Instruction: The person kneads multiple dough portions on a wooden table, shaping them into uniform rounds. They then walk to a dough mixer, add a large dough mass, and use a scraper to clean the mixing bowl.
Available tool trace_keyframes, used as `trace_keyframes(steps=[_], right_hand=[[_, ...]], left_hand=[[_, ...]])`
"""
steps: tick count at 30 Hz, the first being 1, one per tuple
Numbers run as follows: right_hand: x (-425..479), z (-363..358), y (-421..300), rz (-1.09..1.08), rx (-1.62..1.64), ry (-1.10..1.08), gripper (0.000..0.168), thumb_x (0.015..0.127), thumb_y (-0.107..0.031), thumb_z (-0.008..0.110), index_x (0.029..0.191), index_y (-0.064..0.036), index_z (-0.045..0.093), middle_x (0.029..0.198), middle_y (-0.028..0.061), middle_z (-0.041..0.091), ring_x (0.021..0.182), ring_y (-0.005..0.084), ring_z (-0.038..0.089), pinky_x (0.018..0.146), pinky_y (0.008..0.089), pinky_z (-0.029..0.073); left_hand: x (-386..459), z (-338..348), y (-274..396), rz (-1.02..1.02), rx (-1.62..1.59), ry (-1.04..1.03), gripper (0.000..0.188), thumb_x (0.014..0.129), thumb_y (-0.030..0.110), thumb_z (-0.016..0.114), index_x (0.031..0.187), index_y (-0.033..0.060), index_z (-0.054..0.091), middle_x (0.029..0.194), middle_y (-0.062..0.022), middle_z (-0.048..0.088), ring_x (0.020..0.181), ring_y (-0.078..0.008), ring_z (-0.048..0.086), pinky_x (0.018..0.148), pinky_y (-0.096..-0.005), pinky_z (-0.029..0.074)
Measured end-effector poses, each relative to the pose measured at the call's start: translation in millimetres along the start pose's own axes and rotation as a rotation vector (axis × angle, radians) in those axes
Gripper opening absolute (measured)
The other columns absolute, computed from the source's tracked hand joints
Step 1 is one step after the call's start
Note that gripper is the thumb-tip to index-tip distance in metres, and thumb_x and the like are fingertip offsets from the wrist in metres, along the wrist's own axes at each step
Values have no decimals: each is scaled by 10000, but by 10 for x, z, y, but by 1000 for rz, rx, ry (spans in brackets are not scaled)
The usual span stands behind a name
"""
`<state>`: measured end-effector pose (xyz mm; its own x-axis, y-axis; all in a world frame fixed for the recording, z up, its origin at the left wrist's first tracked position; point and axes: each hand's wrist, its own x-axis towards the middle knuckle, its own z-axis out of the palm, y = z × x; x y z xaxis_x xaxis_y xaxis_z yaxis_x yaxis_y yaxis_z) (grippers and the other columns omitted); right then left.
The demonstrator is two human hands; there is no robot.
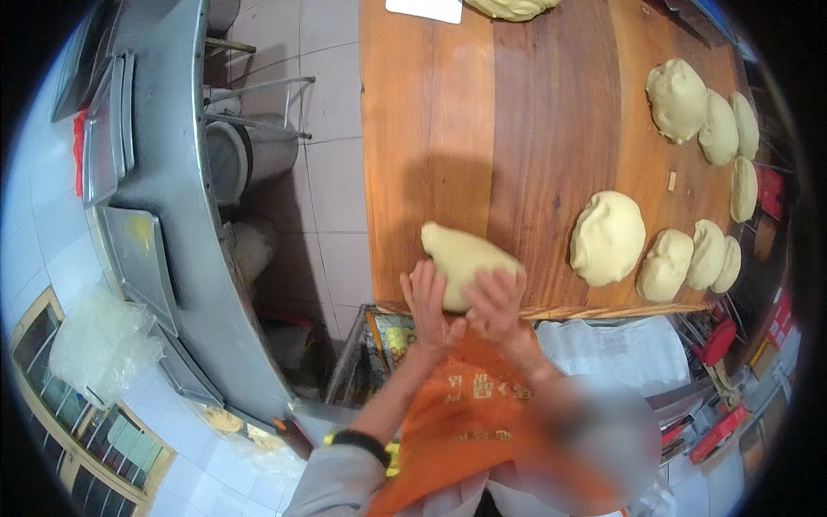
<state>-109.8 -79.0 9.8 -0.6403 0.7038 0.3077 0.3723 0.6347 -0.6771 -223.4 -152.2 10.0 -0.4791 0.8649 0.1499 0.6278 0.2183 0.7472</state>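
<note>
A pale yellow lump of dough (pixel 465 255) lies near the front edge of a wooden worktable (pixel 433 129), one end drawn to a blunt tip at the far left. Against its left near side, my left hand (pixel 428 304) presses with the fingers stretched forward. My right hand (pixel 497 300) cups the dough's right near end with bent fingers and is slightly blurred. Both hands hold the dough between them on the wood. To their right sits a large rounded dough lump (pixel 607 239), apart from the hands.
Smaller dough pieces (pixel 665 265) line the right front, and more dough (pixel 677 100) lies farther back. A white flat object (pixel 423 9) and a dough mass (pixel 513 6) are at the far edge. Left across the tiled floor (pixel 333 187) stands a metal counter (pixel 171 129) with trays (pixel 142 258).
</note>
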Motion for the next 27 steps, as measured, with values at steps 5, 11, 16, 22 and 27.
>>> trace_keyframes(steps=[5,11,16,22,27], right_hand=[[287,266,96,94,-82,139,273,826,-276,449,1040,-155,567,1177,53,475,1157,287,365,995,525,157],[1733,329,627,299,-246,109,303,827,-259,414,1053,-110,551,1155,83,486,1155,260,378,978,541,146],[2239,250,766,335,-165,86,330,895,-213,294,1112,-93,511,1158,88,497,1178,256,370,1006,472,145],[1341,-431,387,407,516,11,303,877,-193,328,952,-24,568,996,94,585,1024,233,497,1016,429,208],[798,-569,442,353,632,220,343,909,-166,298,839,24,574,889,91,581,1031,218,486,1012,392,233]], left_hand=[[383,266,-132,-86,56,110,629,849,520,305,1247,35,343,1312,-246,294,1227,-405,255,995,-546,81],[1932,414,-218,-71,178,-13,459,842,352,386,1157,26,451,1285,-174,370,1232,-347,272,1006,-537,58],[2537,490,-205,-37,262,23,397,839,309,419,1106,26,503,1266,-155,404,1219,-316,312,1007,-530,110],[1290,-23,80,248,-158,-184,338,771,219,535,1074,70,525,1223,-119,459,1189,-305,361,992,-521,191],[667,-97,108,303,-169,-198,328,750,214,553,1049,80,530,1195,-136,477,1180,-306,371,1000,-519,177]])
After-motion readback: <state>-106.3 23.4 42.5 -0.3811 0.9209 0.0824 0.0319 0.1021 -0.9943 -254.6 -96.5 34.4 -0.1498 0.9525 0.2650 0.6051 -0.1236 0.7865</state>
